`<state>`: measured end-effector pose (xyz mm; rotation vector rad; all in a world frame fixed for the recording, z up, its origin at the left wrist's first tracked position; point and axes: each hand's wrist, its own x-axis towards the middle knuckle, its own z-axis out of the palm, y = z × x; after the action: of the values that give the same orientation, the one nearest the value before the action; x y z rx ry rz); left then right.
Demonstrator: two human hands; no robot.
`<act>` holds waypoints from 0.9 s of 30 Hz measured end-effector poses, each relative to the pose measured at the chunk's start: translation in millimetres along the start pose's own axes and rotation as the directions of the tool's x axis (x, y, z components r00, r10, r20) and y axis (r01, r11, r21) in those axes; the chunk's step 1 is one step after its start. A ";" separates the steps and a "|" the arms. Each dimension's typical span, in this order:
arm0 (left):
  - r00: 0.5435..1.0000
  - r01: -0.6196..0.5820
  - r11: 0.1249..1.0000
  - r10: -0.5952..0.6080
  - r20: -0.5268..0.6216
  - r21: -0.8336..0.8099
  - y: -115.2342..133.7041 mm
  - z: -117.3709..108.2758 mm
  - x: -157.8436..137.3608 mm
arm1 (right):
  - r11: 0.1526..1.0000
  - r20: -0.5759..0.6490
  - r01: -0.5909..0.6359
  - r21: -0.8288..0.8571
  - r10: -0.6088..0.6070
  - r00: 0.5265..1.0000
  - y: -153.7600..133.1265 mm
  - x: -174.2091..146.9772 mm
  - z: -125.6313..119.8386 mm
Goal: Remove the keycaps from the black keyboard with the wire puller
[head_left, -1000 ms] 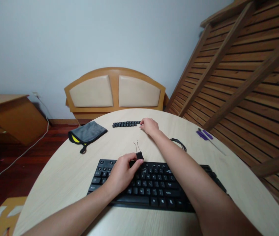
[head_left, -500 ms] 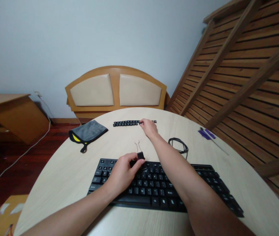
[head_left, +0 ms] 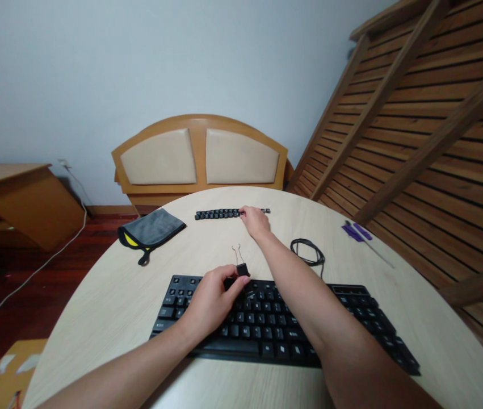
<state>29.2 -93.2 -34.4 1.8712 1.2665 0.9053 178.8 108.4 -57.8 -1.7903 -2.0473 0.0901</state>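
My left hand [head_left: 212, 301] rests over the left-middle of a black keyboard [head_left: 241, 346], its thumb and fingers closed on a keycap puller [head_left: 242, 270]. The puller has a black handle, and its two thin wire prongs point away from me. Several number-row and upper-left keys of the keyboard show bare switch spots. My right arm reaches across the keyboard to the far side of the table. There my right hand [head_left: 256, 221] pinches a small black keycap [head_left: 242, 213] at the right end of two rows of loose keycaps [head_left: 218, 214]. The fingers partly hide it.
A grey cloth pouch [head_left: 154, 230] with yellow lining lies at the left of the round table [head_left: 109, 307]. The coiled keyboard cable [head_left: 309, 251] is right of my forearm. A purple-ended brush-like tool [head_left: 358, 232] lies near the right edge. A wooden slatted frame [head_left: 432, 130] leans beyond.
My right fingertips have shifted very slightly left against the keycap rows. My left hand keeps its hold on the keycap puller in the same place.
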 end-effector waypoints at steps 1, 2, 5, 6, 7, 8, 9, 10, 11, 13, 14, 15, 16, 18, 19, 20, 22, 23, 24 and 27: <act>1.000 -0.002 1.000 0.002 0.001 -0.005 -0.1 0.0 0.1 | 1.000 0.000 0.004 -0.005 -0.004 1.000 -0.2 0.1 0.1; 1.000 -0.004 1.000 0.004 0.002 -0.009 -0.2 0.0 0.1 | 1.000 0.001 0.008 -0.009 -0.008 1.000 -0.4 0.0 0.1; 1.000 -0.004 1.000 0.004 0.008 -0.012 -0.5 0.2 0.1 | 1.000 0.008 0.016 -0.024 -0.016 1.000 -1.3 -1.4 -0.6; 1.000 -0.002 1.000 0.002 0.009 -0.009 -0.7 0.3 0.2 | 0.999 0.012 0.017 -0.030 -0.017 1.000 -1.8 -2.1 -1.1; 1.000 0.000 1.000 0.000 0.007 -0.002 -0.9 0.5 0.2 | 0.999 0.017 0.017 -0.038 -0.017 1.000 -2.3 -2.9 -1.9; 1.000 0.003 1.000 -0.003 0.004 0.005 -1.2 0.7 0.3 | 0.999 0.024 0.016 -0.047 -0.015 1.000 -2.8 -3.8 -3.0; 1.000 0.004 1.000 -0.004 0.000 0.011 -1.6 0.9 0.4 | 0.998 0.033 0.015 -0.058 -0.013 0.999 -3.4 -4.6 -4.6; 1.000 0.004 1.000 -0.004 -0.004 0.013 -2.0 1.1 0.5 | 0.997 0.044 0.014 -0.070 -0.011 0.999 -4.1 -5.4 -6.7; 1.000 0.003 1.000 -0.003 -0.008 0.011 -2.3 1.2 0.6 | 0.996 0.057 0.013 -0.084 -0.008 0.998 -4.8 -6.4 -9.5; 1.000 -0.002 1.000 0.002 -0.008 0.004 -2.6 1.5 0.8 | 0.993 0.093 0.018 -0.113 -0.008 0.996 -6.6 -9.3 -17.6; 1.000 -0.003 1.000 0.003 -0.007 0.000 -2.5 1.5 0.8 | 0.991 0.116 0.028 -0.127 -0.013 0.993 -7.6 -11.9 -22.8; 1.000 -0.005 1.000 0.005 -0.004 -0.003 -2.2 1.4 0.9 | 0.989 0.143 0.043 -0.140 -0.023 0.989 -8.7 -15.7 -28.9; 1.000 -0.007 1.000 0.007 -0.002 -0.007 -1.8 1.2 0.9 | 0.986 0.171 0.064 -0.151 -0.038 0.985 -9.7 -21.0 -35.5; 1.000 -0.011 1.000 0.011 0.005 -0.016 -0.9 0.8 0.7 | 0.980 0.225 0.116 -0.164 -0.077 0.971 -11.1 -37.1 -49.6; 1.000 -0.013 1.000 0.014 0.006 -0.020 -0.6 0.6 0.6 | 0.976 0.247 0.143 -0.164 -0.100 0.964 -11.4 -48.0 -56.6; 1.000 -0.015 1.000 0.015 0.009 -0.025 -0.6 0.5 0.5 | 0.973 0.267 0.166 -0.162 -0.119 0.956 -11.2 -60.5 -63.2; 1.000 -0.018 0.999 0.019 0.010 -0.030 -1.2 0.5 0.4 | 0.968 0.295 0.201 -0.151 -0.150 0.944 -9.5 -88.7 -74.8; 1.000 -0.020 0.999 0.020 0.008 -0.030 -1.7 0.6 0.4 | 0.967 0.303 0.210 -0.146 -0.159 0.940 -8.2 -103.3 -79.7; 1.000 -0.021 0.999 0.021 0.005 -0.029 -2.4 0.8 0.5 | 0.966 0.303 0.220 -0.138 -0.171 0.937 -6.6 -117.6 -83.8; 0.999 -0.031 0.999 0.031 -0.008 -0.029 -3.7 1.2 0.7 | 0.969 0.277 0.232 -0.087 -0.201 0.940 -2.0 -153.9 -92.3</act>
<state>28.6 -91.7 -38.0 1.8709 1.2255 0.9427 222.2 -60.1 -14.0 -1.6814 -2.4769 0.1554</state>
